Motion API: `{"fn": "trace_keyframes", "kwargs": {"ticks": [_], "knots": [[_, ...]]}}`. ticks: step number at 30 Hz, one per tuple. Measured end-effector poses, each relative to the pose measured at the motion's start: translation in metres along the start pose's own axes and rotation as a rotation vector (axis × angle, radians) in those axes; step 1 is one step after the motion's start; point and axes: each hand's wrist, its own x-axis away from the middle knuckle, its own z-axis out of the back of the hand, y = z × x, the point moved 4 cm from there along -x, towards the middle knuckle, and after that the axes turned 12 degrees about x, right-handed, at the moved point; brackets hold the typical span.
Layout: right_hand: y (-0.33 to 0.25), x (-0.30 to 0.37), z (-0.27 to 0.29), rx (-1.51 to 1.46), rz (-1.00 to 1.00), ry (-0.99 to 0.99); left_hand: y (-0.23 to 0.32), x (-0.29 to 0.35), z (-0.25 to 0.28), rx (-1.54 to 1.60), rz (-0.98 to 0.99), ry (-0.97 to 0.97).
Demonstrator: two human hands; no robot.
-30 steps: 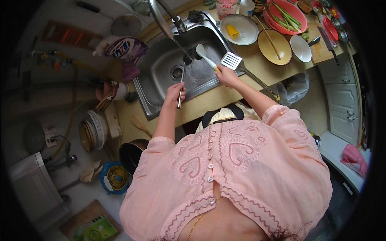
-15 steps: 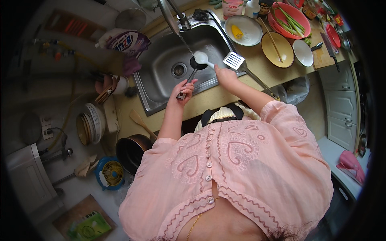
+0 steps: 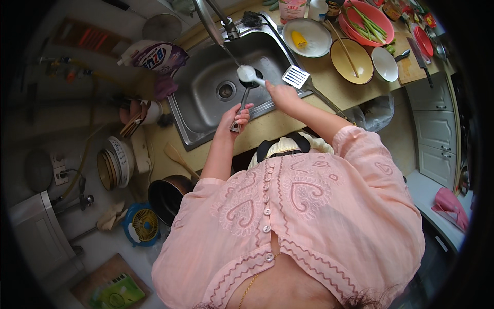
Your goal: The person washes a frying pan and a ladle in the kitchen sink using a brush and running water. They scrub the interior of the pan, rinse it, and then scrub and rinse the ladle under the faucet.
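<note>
Over the sink (image 3: 206, 131), my left hand (image 3: 235, 117) grips the handle of a dark-bowled ladle (image 3: 245, 95). My right hand (image 3: 280, 96) is closed on the short handle of a white, round-bowled spoon (image 3: 247, 73). The spoon overlaps the ladle's bowl and hides part of it; whether they touch I cannot tell. Above them is the faucet (image 3: 208, 23), with a thin stream of water running down to the white spoon. A slotted spatula (image 3: 297, 76) lies across the sink's right rim, beyond my right hand.
Right of the sink stand a plate (image 3: 316, 44) with a yellow piece of food, a yellow bowl (image 3: 360, 64) with chopsticks, a white bowl (image 3: 385, 64) and a pink basin (image 3: 346, 23) of green stalks. A knife (image 3: 422, 62) rests farther right. At lower left is a dark pot (image 3: 164, 206).
Both hands stay over the sink. The white spoon has shifted left and now lies under the water stream, over the ladle's bowl. The view has shifted slightly.
</note>
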Motion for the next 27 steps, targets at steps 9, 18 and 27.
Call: {"fn": "trace_keyframes", "kwargs": {"ticks": [9,18,27], "knots": [[0.017,-0.006,-0.001,-0.249,-0.073,-0.073,0.007,-0.003,-0.003,-0.257,-0.065,0.071],[0.029,0.024,0.047,-0.696,-0.031,-0.355,0.035,-0.013,-0.024,-0.513,-0.06,0.042],[0.026,0.017,0.016,-0.775,-0.161,-0.178,0.038,-0.028,-0.047,-0.522,-0.009,0.053]]}}
